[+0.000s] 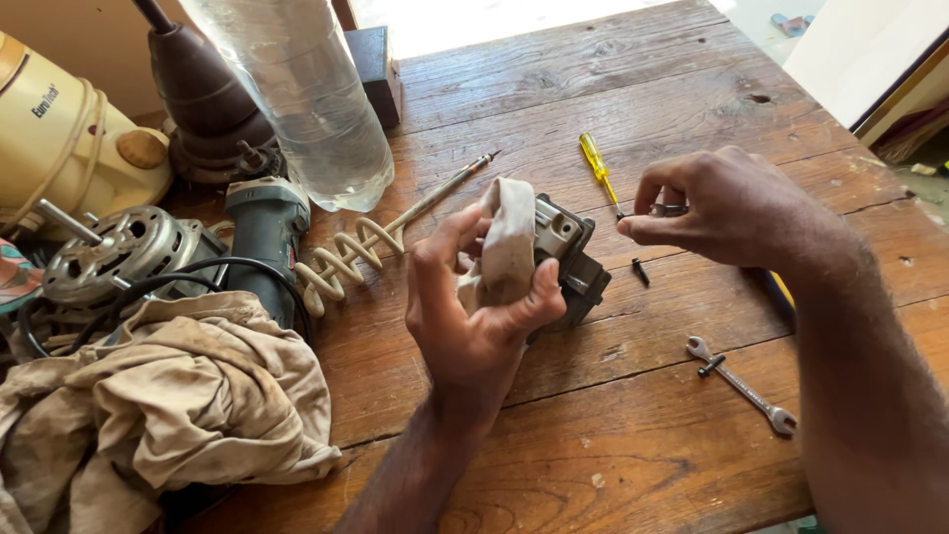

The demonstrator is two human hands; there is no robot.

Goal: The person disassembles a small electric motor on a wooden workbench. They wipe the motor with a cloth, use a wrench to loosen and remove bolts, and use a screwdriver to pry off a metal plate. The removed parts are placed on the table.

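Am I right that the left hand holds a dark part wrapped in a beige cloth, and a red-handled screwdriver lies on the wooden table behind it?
Not quite: in the head view the screwdriver has a yellow handle, not red. The rest holds: the left hand grips the dark part in a beige cloth over the wooden table.

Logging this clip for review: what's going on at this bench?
A person works at a wooden table. The left hand grips a dark grey machine part through a beige rag. The right hand pinches a small metal piece. A yellow screwdriver, loose black screw and small wrench lie nearby.
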